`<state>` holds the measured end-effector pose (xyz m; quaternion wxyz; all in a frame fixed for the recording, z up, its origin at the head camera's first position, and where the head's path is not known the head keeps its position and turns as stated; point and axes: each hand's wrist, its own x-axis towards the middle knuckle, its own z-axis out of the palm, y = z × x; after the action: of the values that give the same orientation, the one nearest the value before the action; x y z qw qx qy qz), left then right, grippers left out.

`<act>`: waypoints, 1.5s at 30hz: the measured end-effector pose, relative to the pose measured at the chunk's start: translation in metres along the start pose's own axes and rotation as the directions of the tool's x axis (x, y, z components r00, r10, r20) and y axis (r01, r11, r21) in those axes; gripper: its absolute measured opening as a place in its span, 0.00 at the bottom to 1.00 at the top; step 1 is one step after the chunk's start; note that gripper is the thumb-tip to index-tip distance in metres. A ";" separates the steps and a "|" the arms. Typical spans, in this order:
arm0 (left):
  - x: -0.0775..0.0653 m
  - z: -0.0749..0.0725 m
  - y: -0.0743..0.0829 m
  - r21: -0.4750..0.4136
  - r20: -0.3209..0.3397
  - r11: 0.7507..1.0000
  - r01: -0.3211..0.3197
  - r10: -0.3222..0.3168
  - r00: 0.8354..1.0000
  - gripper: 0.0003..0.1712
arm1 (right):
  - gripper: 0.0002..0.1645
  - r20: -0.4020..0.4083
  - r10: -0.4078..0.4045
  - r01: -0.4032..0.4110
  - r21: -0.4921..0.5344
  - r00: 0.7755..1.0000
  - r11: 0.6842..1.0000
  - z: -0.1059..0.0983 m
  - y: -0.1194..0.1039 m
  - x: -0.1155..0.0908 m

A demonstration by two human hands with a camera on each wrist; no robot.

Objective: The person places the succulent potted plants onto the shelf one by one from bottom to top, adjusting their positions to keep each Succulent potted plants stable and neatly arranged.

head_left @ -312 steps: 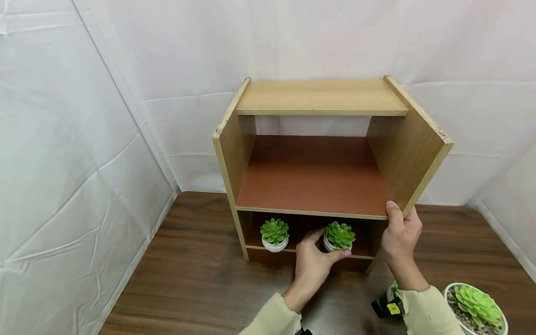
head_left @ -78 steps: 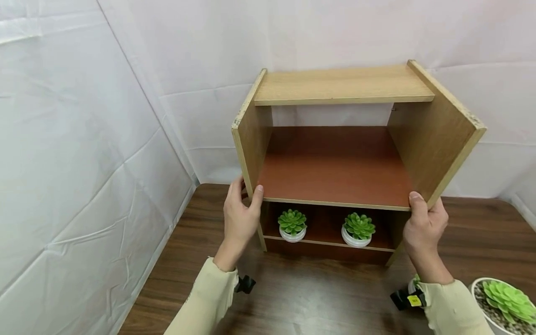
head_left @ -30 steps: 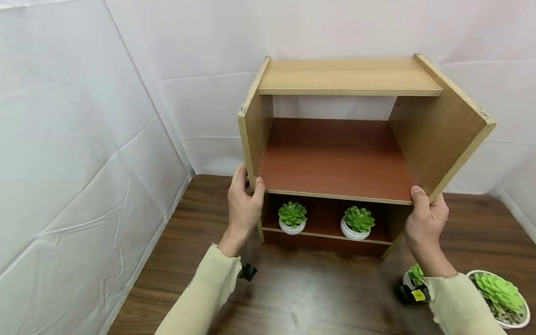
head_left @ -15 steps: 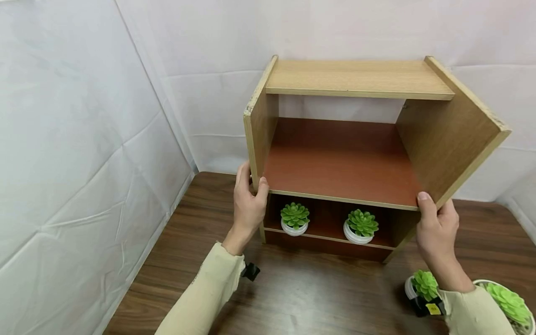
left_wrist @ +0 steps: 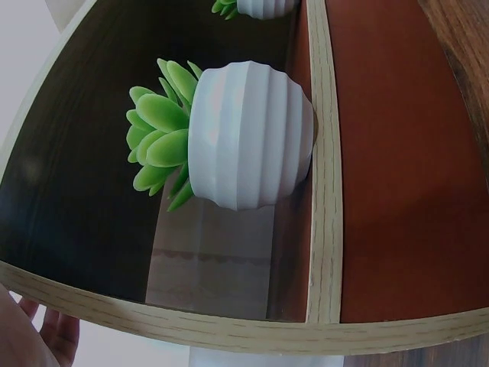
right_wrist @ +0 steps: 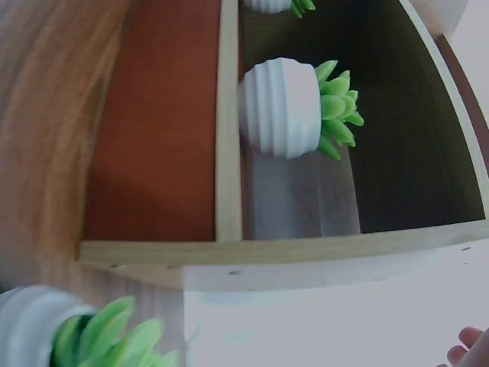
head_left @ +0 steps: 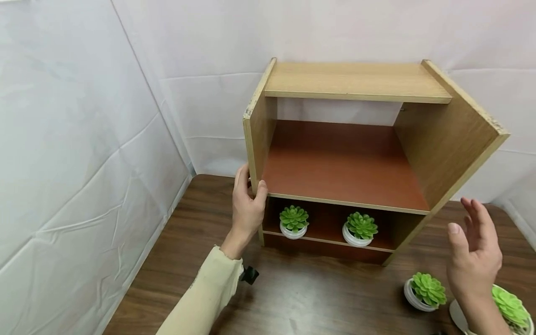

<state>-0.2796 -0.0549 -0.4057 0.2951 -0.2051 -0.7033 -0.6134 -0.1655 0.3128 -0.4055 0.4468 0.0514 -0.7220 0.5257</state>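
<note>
While our left hand (head_left: 248,207) is gripping the left side panel (head_left: 259,135), with the thumb lying at its front edge and the fingers reaching round the outer face, our right hand (head_left: 475,253) is hovering beside the right side panel (head_left: 452,135), apart from it, thumb and fingers standing wide apart. The wooden cabinet (head_left: 339,163) is standing upright on the brown table (head_left: 318,298), in front of the white cloth (head_left: 83,139). Along the front of its lower compartment (head_left: 323,222) we are seeing the left plant (head_left: 294,219) and the right plant (head_left: 361,226) sitting apart from each other in ribbed white pots (left_wrist: 244,138). On the table to the cabinet's right, a third plant (head_left: 426,289) is resting near our right hand. Farther right, a larger plant (head_left: 509,304) is showing partly behind our right forearm (head_left: 487,314).
</note>
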 end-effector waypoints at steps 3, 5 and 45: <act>-0.001 -0.002 0.001 -0.011 -0.009 1.000 0.005 -0.005 1.000 0.28 | 0.33 0.021 -0.011 0.012 -0.061 1.000 0.998 -0.006 0.000 -0.007; -0.001 -0.003 0.002 -0.009 -0.018 1.000 0.005 -0.005 1.000 0.29 | 0.33 0.016 -0.002 0.004 -0.104 1.000 0.995 -0.008 0.000 -0.011; 0.000 -0.001 0.006 -0.020 -0.044 1.000 0.004 -0.005 0.999 0.28 | 0.43 -0.245 0.257 -0.352 -0.542 0.935 0.763 -0.055 0.006 -0.054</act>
<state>-0.2760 -0.0546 -0.4013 0.3070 -0.1929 -0.6910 -0.6253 -0.1040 0.3380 -0.4446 0.4048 -0.2460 -0.8084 0.3495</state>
